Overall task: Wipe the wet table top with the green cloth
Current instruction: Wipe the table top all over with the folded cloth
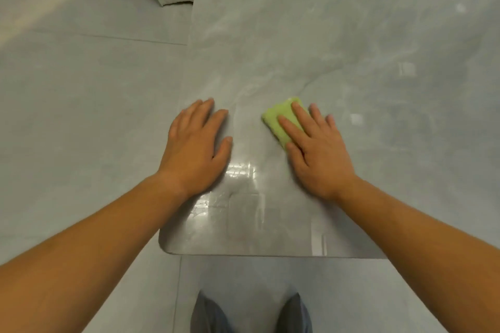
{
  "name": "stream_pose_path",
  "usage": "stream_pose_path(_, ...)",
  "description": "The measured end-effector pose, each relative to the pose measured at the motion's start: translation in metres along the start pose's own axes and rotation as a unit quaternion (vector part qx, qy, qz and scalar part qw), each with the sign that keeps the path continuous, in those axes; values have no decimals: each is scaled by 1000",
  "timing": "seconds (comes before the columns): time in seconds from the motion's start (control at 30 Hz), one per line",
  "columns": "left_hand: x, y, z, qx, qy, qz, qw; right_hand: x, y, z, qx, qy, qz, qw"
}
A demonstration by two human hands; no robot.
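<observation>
- Two bare hands, both laid on one glossy, pale grey, marble-patterned table top; one task cloth is present.
- Left hand: palm down at the table's left margin, fingers straight and relaxed, grasping nothing.
- Right hand: palm down on a small, folded, light green cloth; its fingers lie straight across it and press, not curled round it.
- Cloth position: flat on the table, in the near half, right of centre, well apart from the left hand.
- Cloth direction: the visible part juts far and left from under the right hand's fingers. The rest is hidden beneath the hand, so its long axis cannot be fixed; it appears to run along the fingers.
- Nearer hand: the right, the only one touching the cloth.
- Assessment: shiny streaks sit near, between the hands, with swirled marks far and right. A push far-left would put cloth ahead of fingers.
</observation>
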State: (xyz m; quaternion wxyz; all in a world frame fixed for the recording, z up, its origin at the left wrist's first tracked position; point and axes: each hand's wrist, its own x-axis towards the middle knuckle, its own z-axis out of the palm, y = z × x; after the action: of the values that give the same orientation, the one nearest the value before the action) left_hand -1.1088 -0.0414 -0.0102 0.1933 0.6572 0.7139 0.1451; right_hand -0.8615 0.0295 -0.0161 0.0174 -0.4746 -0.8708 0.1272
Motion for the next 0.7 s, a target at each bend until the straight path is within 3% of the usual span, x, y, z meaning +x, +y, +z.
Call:
stream_pose_path(0.03,-7,9,4,15,-15,3,1000,11,-2,-1,11,8,55,998)
stream_pose_path(0.1,-16,22,10,43,-29,1,999,12,-11,2,18,16,78,997)
stream_pose_path(0.23,-23,30,10,45,-30,-22,998,-65,-7,10,-14,-32,-111,993)
stream_pose_path(0.3,-30,34,10,47,-36,-22,998,-96,20,6,-29,-52,-162,985)
stream_pose_path(0.33,-34,36,11,49,-40,-21,998,-102,33,3,-30,-50,-143,988)
stream_pose_path(0.4,-43,41,12,51,-44,-22,997,-103,44,-4,-13,-32,-23,999)
stream_pose_path(0.5,-58,51,17,33,-40,-33,998,-97,15,1,14,15,129,991)
stream_pose_path(0.53,-63,56,19,26,-38,-39,998,-101,-1,7,12,20,119,993)
stream_pose_path(0.63,-77,72,28,15,-24,-55,998,-127,-32,25,3,-11,-42,999)
stream_pose_path(0.7,-84,75,32,12,-18,-73,997,-136,-31,28,9,-24,-106,994)
